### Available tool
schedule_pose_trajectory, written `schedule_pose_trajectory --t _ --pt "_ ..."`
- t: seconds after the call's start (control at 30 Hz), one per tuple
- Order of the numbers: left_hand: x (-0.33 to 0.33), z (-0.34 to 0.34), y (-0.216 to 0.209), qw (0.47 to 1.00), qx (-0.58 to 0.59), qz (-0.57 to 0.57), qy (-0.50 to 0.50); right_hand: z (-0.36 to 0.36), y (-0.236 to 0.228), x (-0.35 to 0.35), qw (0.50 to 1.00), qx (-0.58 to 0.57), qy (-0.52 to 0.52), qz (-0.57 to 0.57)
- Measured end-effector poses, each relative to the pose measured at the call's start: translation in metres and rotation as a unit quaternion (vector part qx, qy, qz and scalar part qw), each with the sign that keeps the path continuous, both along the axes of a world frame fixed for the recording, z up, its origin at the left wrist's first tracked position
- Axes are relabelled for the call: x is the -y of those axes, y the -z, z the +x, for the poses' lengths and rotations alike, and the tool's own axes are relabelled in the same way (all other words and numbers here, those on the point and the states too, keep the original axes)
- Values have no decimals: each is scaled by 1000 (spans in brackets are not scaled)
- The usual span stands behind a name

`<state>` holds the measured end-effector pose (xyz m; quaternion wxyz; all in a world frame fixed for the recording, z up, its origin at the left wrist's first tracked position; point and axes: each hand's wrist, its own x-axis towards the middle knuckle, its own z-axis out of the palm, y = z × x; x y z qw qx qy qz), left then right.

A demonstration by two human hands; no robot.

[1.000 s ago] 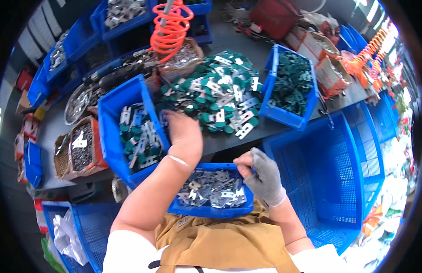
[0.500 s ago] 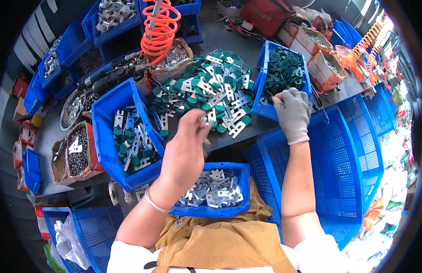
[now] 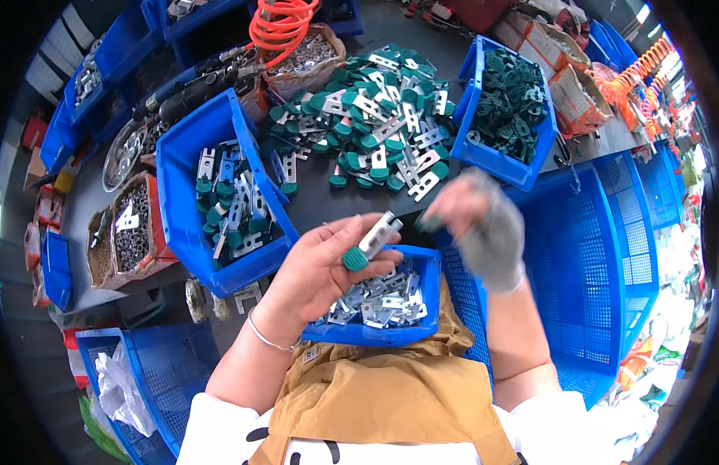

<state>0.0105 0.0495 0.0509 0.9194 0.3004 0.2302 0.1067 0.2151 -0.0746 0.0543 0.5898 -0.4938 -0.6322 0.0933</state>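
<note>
My bare left hand (image 3: pixel 328 260) holds a slotted metal bracket with a green ribbed plastic end (image 3: pixel 355 259) between thumb and fingers, above a blue bin of bare metal brackets (image 3: pixel 379 302). To its right, my right hand (image 3: pixel 483 225), in a grey glove with bare fingertips, is smeared by motion. Its fingertips pinch a small dark green plastic piece (image 3: pixel 429 222), apart from the bracket. Beyond lies a heap of green-ended metal brackets (image 3: pixel 386 116) on the table. A blue bin of dark green plastic pieces (image 3: pixel 503 167) stands at the right.
A blue bin with more green-ended brackets (image 3: pixel 169 209) stands left. Cardboard boxes of small metal parts (image 3: pixel 142 256) sit beside it. A coiled orange air hose (image 3: pixel 282 27) hangs at the back. Large blue baskets (image 3: pixel 565 263) stand at the right below the table edge.
My right hand has left the bin of green pieces and come toward me, a green piece at its fingertips. My left hand has turned palm up and moved nearer, showing the bracket.
</note>
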Motion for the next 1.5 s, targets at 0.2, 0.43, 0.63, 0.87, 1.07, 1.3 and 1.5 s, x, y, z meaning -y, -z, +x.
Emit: schedule_pose_trajectory --t 0.2,0.43,0.63,0.87,1.07,1.3,1.5 --pt "15 -9 15 998 -23 14 56 -31 21 10 938 341 46 31" --pt "20 -16 31 962 -70 254 -78 -72 59 28 983 52 -15 -176" --pt "15 -15 23 956 -35 237 -168 -94 80 11 930 284 -8 -233" --pt "16 -23 9 963 -42 183 -192 -90 63 10 876 397 24 -273" --pt "18 -21 14 971 -17 180 -158 -112 58 4 884 353 2 -306" --pt "16 -31 18 970 -32 175 -167 -92 54 25 898 -20 -31 -439" --pt "24 -31 24 977 -66 134 -152 -62 39 30 681 -550 -107 -472"
